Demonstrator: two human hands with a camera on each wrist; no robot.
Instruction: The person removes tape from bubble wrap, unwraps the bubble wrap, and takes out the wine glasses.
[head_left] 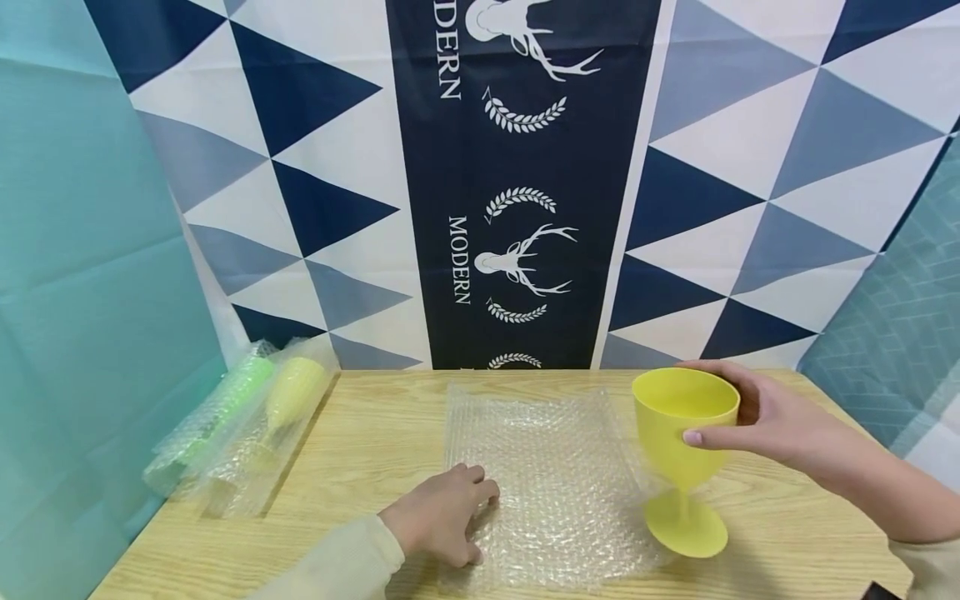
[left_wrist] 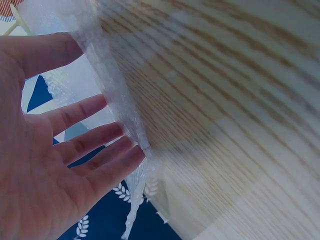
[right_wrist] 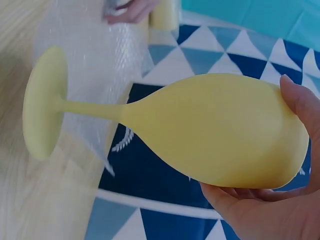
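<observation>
My right hand (head_left: 772, 421) grips a yellow goblet (head_left: 684, 450) by its bowl near the rim, thumb on the near side and fingers behind. The goblet is upright, its round foot close over the right edge of a sheet of bubble wrap (head_left: 555, 492). In the right wrist view the goblet's stem and foot (right_wrist: 45, 102) show whole. My left hand (head_left: 446, 512) rests at the left edge of the bubble wrap with fingers spread and loosely bent. In the left wrist view its fingertips (left_wrist: 135, 155) touch the clear wrap's edge.
At the table's left side lie two wrapped goblets, a green one (head_left: 232, 400) and a yellow one (head_left: 292, 392), in bubble wrap. A patterned cloth (head_left: 525, 167) hangs behind the wooden table (head_left: 382, 433). Teal cloth (head_left: 90, 292) hangs at the left.
</observation>
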